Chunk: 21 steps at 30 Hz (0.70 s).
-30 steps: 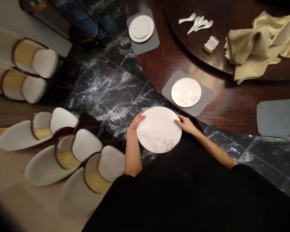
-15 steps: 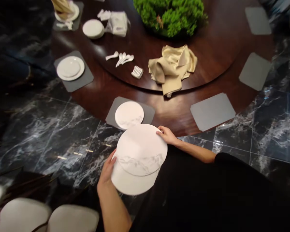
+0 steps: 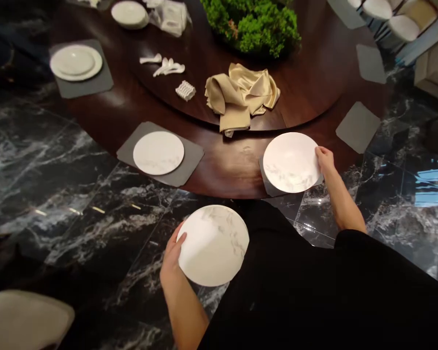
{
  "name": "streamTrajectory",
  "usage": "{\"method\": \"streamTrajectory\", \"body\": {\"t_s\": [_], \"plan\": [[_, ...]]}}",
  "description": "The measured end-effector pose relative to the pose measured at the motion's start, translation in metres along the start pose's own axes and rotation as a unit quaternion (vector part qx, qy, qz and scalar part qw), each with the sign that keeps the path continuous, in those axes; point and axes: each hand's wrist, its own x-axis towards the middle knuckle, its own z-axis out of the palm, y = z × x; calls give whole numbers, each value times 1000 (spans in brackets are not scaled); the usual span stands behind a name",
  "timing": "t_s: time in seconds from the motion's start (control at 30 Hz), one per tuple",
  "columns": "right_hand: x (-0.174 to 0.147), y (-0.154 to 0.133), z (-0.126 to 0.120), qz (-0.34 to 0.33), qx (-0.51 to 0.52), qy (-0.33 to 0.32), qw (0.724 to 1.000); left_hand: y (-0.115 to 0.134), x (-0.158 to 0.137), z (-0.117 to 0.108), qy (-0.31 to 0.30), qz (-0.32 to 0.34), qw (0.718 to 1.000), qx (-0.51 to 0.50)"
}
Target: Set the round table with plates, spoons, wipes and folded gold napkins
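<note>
My right hand pinches the right rim of a white plate with grey marbling, which is over a grey placemat at the table's near edge. Whether that plate touches the mat I cannot tell. Close to my body, my left hand grips the left rim of another marbled plate; its fingers go underneath, and whether more plates lie below is hidden. To the left, one plate rests on its own placemat.
Gold napkins, white spoons, small white rests and a plate stack sit on the raised turntable around a green plant. A pale chair stands at lower left.
My right hand has carried the top plate away from the left hand's plate, forward and right over the placemat. The left hand keeps its plate near my body. The view has shifted right.
</note>
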Motion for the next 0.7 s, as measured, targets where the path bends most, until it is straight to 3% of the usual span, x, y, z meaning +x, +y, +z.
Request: {"method": "streamTrajectory", "body": {"t_s": [0.1,0.2,0.37,0.5,0.6,0.7], "plan": [[50,38,-23,53,-22,-47,997,-22,-38,28,30,-4,999,-27],[87,77,-22,62,-41,-121,990,-36,-79,54,86,6,995,-44],[141,141,16,51,-93,-228,968,-55,-134,125,168,18,985,-27],[177,173,63,-28,-97,-312,945,-67,-163,200,204,-18,979,-17],[184,186,83,-95,-96,-300,944,-76,-185,250,212,-41,976,-11],[164,200,73,-54,-151,-186,969,-85,-210,291,227,-45,973,-4]]}}
